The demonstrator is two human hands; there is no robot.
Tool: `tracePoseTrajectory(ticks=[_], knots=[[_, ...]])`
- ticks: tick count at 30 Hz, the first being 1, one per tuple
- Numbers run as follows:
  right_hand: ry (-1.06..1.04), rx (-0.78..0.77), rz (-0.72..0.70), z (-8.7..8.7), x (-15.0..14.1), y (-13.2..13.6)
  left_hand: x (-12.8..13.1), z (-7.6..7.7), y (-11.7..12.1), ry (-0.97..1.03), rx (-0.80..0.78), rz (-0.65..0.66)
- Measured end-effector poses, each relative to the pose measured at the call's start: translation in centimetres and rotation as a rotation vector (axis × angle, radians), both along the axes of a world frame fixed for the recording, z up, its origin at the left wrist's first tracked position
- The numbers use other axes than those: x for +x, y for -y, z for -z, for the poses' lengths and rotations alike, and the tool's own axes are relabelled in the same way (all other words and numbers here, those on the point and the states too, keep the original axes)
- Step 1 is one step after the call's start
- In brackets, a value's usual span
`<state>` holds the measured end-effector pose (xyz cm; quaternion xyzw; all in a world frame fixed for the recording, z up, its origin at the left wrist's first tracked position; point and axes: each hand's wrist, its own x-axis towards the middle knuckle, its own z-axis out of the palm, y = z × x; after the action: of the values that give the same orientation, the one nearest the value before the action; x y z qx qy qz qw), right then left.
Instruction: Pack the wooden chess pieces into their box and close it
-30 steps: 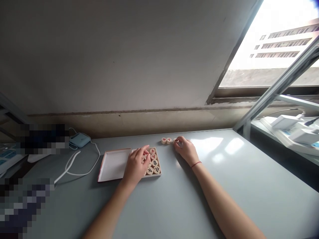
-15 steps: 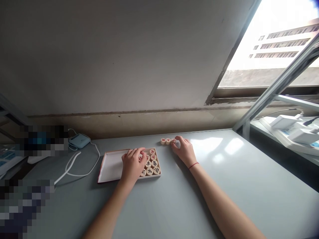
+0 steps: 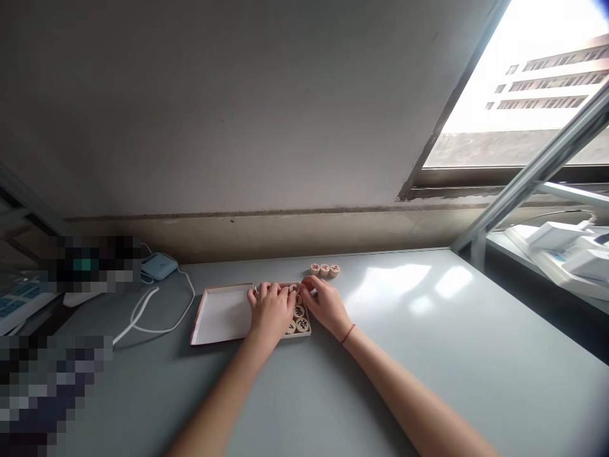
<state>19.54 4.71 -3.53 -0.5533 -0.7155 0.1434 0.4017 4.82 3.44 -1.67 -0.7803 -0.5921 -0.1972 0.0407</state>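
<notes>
Toward the left of centre a shallow box [image 3: 223, 314] is lying on the grey table [image 3: 428, 355], its left part showing bare white card and its right part holding round wooden discs [image 3: 299, 320] marked with red or dark characters. The left hand [image 3: 271, 310] is resting palm down over those discs, fingers loosely spread across them; I cannot tell whether it is pinching one. Just right of it the right hand [image 3: 326, 303], a red thread at its wrist, is reaching to the box's upper right corner, fingertips curled toward a disc at the rim, though whether that disc is gripped is not clear. Above the hands, near the table's far edge, three red discs [image 3: 325, 269] are sitting side by side in a short row, apart from the box. Judging from this, the emptying is only begun: three pieces are out, roughly a dozen seem to be waiting in the box. At the far left a small blue device [image 3: 159, 265] with a white cable [image 3: 143, 311] is lying near blurred patches. A plain wall [image 3: 238, 127] is filling the upper frame, and at the upper right a window [image 3: 533, 95] is letting in bright daylight that is glaring on the tabletop
</notes>
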Motion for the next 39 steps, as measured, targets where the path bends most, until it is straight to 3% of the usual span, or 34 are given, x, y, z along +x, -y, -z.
tracePoseTrajectory(ticks=[14,18,23,29,35,39], knots=[[-0.004,0.046,0.027,0.5,0.1,-0.1,0.5,-0.4,-0.3,0.143,-0.007,0.042],[-0.030,0.171,-0.007,0.5,0.1,-0.1,0.5,-0.9,-0.1,0.154,0.042,0.084],[-0.007,0.413,-0.137,-0.3,-0.1,0.2,0.2,-1.7,0.2,0.394,0.046,0.115],[0.023,0.646,-0.065,-1.1,-0.2,0.8,0.3,-2.7,1.2,0.801,-0.071,0.209],[0.018,0.675,-0.044,-1.3,-0.3,0.8,0.6,-2.2,1.5,0.892,-0.061,0.181],[0.062,0.627,-0.027,-1.0,-0.3,0.7,0.4,-1.4,1.1,0.957,-0.144,0.145]])
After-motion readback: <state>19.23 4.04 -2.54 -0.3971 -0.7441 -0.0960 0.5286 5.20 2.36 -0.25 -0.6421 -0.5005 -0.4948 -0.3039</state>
